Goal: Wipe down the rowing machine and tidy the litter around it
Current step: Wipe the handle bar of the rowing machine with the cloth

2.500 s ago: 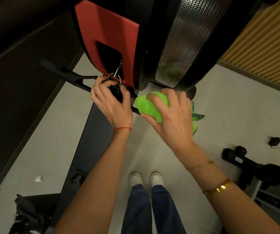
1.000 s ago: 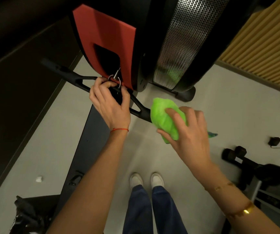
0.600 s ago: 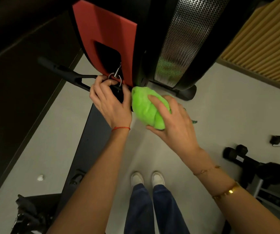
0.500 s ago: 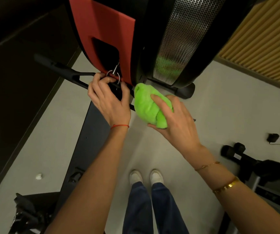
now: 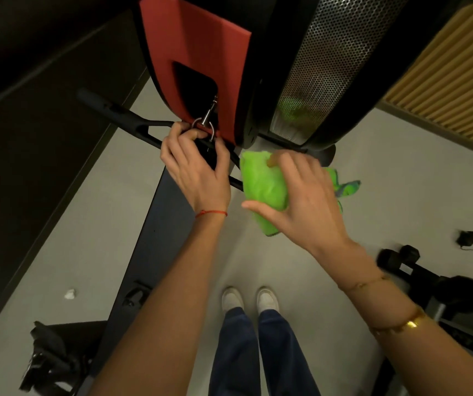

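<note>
**Hands at the handle: one steadies, one wipes**

The left hand (image 5: 198, 174) curls round the middle of the black pull handle (image 5: 132, 121), just below the metal clip (image 5: 205, 121) that ties it to the rowing machine (image 5: 212, 67). The bar's long axis runs from upper left down to lower right, so its right half lies under the right hand (image 5: 301, 198), which clutches the bunched green cloth (image 5: 262, 185) against it. That hand is nearer the unwiped right end; the likely stroke follows the bar outward. A white scrap of litter (image 5: 69, 294) sits on the floor far left, well apart from both hands
</note>
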